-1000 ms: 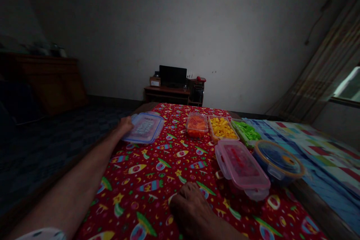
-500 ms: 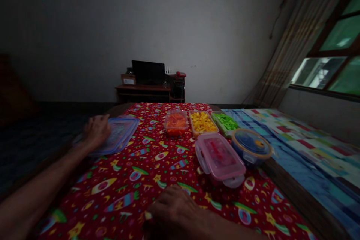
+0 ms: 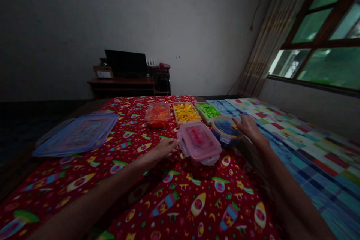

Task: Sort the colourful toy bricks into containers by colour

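My left hand [image 3: 164, 149] lies open on the red patterned tablecloth [image 3: 174, 198], its fingertips at the left edge of a pink-lidded rectangular container [image 3: 199, 143]. My right hand [image 3: 248, 126] rests with curled fingers against the right side of a round blue container with an orange-rimmed lid [image 3: 225, 129]. Behind them three open tubs stand in a row: orange pieces [image 3: 158, 114], yellow pieces [image 3: 185, 113] and green pieces [image 3: 208, 111]. A large blue-rimmed clear lid [image 3: 77, 135] lies on the cloth at the left, untouched.
A checked multicoloured cloth [image 3: 298, 138] covers the surface to the right. A low wooden desk with a dark monitor [image 3: 126, 63] stands at the far wall. A window with a curtain [image 3: 317, 45] is at the right. The room is dim.
My left hand let go of the blue-rimmed lid and moved right to the pink-lidded container. My right hand left the near cloth and reached out to the round blue container. The view swung right.
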`<action>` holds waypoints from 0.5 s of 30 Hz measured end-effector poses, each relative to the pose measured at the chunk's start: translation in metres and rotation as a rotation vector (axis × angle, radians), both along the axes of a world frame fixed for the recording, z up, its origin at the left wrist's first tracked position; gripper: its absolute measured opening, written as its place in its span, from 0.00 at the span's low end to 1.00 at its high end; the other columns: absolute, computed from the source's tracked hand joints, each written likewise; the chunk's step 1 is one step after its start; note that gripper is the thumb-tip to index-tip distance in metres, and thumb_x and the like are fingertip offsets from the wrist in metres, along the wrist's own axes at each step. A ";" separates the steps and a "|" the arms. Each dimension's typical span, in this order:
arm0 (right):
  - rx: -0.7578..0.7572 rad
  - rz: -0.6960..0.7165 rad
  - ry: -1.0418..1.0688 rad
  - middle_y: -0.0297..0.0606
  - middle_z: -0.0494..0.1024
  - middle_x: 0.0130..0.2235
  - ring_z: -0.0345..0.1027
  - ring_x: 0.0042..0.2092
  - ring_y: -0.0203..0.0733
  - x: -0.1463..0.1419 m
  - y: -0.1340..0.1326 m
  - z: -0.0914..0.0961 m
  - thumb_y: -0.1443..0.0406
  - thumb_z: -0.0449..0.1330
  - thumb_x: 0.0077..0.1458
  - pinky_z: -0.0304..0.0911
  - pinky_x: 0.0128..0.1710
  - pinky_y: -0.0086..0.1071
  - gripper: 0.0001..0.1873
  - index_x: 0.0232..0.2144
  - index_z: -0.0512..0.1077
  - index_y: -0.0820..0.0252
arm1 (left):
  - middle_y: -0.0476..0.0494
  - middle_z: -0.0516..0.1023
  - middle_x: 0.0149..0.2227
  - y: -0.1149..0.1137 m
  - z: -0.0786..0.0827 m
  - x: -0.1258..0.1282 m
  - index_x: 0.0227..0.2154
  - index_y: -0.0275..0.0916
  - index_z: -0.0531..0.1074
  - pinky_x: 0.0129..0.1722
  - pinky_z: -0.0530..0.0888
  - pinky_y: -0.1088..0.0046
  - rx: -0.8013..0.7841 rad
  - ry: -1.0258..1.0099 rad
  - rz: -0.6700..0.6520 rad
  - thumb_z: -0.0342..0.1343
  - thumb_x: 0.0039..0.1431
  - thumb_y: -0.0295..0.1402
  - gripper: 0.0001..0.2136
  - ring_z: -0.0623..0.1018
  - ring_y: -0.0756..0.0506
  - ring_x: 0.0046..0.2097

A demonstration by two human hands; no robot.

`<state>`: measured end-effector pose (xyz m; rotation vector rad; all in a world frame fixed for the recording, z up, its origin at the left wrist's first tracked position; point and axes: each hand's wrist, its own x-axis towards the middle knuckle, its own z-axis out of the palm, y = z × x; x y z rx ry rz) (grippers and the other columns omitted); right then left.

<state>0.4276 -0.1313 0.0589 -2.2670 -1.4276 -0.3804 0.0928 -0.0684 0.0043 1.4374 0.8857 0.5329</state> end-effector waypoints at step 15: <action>-0.145 -0.013 0.104 0.50 0.77 0.46 0.69 0.51 0.51 0.045 -0.005 -0.021 0.53 0.54 0.57 0.62 0.47 0.36 0.26 0.48 0.74 0.67 | 0.45 0.78 0.28 0.006 0.004 0.035 0.28 0.34 0.74 0.28 0.71 0.78 -0.073 -0.334 0.234 0.68 0.40 0.41 0.16 0.76 0.50 0.28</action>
